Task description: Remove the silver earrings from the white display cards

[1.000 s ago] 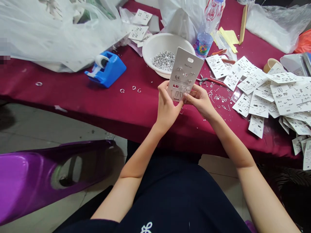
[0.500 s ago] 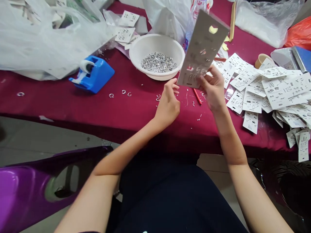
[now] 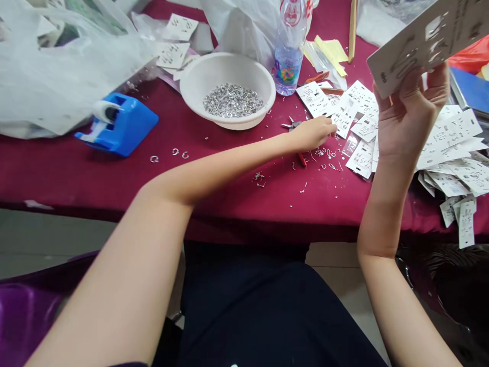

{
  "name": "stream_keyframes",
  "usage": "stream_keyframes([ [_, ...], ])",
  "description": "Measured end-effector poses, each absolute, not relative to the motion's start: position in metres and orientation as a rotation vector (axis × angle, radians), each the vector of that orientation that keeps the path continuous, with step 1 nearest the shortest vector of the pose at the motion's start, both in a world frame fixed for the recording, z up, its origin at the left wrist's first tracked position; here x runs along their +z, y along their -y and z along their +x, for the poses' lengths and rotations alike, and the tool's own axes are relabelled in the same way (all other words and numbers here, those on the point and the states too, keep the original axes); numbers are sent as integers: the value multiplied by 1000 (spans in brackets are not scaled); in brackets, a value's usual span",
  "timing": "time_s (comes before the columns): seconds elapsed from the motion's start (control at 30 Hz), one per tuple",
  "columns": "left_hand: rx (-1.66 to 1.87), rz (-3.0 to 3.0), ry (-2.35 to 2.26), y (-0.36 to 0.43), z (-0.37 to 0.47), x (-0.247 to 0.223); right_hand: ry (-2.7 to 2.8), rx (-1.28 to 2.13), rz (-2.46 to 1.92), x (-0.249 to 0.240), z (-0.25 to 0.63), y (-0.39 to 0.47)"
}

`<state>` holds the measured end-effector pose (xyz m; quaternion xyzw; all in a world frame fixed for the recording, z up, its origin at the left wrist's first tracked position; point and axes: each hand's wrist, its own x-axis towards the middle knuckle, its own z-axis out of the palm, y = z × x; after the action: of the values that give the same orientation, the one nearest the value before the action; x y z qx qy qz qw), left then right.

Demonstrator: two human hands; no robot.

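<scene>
High on the right, my right hand (image 3: 410, 104) is closed on the lower edge of a white jewelry card (image 3: 416, 48). The card is tilted, with small metal pieces fixed along it. My left hand (image 3: 315, 133) is stretched across the table, low over scattered metal rings and bits (image 3: 324, 153). Its fingers bend downward and their tips are mostly hidden, so I cannot make out whether they pinch anything. Pliers with red handles (image 3: 301, 159) lie partly beneath that hand. Beside it are spread white jewelry cards (image 3: 344, 114).
A white bowl (image 3: 187, 97) holds many small metal rings. Left of it stands a blue tape dispenser (image 3: 128, 125); behind are plastic bags (image 3: 244, 30) and a plastic bottle (image 3: 287, 66). More cards (image 3: 454, 168) are heaped at the right edge of the dark red tablecloth (image 3: 229, 199).
My right hand has raised the card and carried it to the right. My left hand has moved right, from in front of the bowl to over the loose metal pieces. The view has shifted slightly right.
</scene>
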<state>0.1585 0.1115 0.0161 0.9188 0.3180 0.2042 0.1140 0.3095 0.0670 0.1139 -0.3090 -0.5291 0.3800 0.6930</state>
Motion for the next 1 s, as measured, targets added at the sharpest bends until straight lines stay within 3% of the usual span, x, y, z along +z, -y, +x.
stream_keyframes([
  [0.27, 505, 2793, -964, -132, 205, 5, 1109, 955, -858, 76, 330, -78],
  [1.0, 214, 2689, -1051, -126, 216, 32, 1281, 918, -1001, 59, 344, -87],
])
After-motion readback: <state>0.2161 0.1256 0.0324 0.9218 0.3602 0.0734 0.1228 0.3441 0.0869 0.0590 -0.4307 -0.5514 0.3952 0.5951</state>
